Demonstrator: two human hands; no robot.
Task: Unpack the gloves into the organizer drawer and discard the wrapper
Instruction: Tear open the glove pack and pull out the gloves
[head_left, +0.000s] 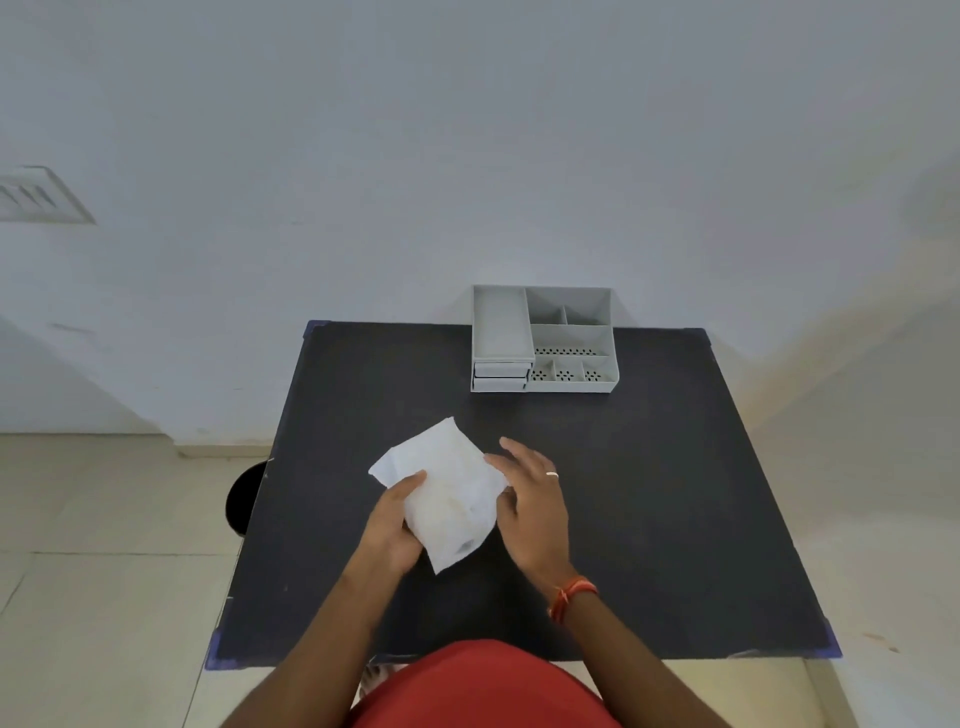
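- The left hand (392, 525) is clamped on the near left edge of the white glove packet (447, 493), thumb laid over the top, holding it just above the table (649, 493).
- The right hand (530, 499) rests against the packet's right side with its fingers spread and loose; it touches the wrapper, but I cannot tell whether it has pinched any of it.
- The packet looks sealed or barely started: a pale bulk shows through the thin wrapper, and no glove is out of it. By that reading, the unpacking has hardly begun.
- The grey organizer (543, 338) stands well apart at the far edge of the table, and its stacked drawers (501, 376) at the left front appear pushed in. None of its open compartments holds a glove.
- Left to do, as I judge it: tear the wrapper open, pull a drawer out, lay the gloves inside, then throw away the wrapper.
- A dark round shape (244, 499) on the floor to the left of the table may be a bin, though too little shows to say.
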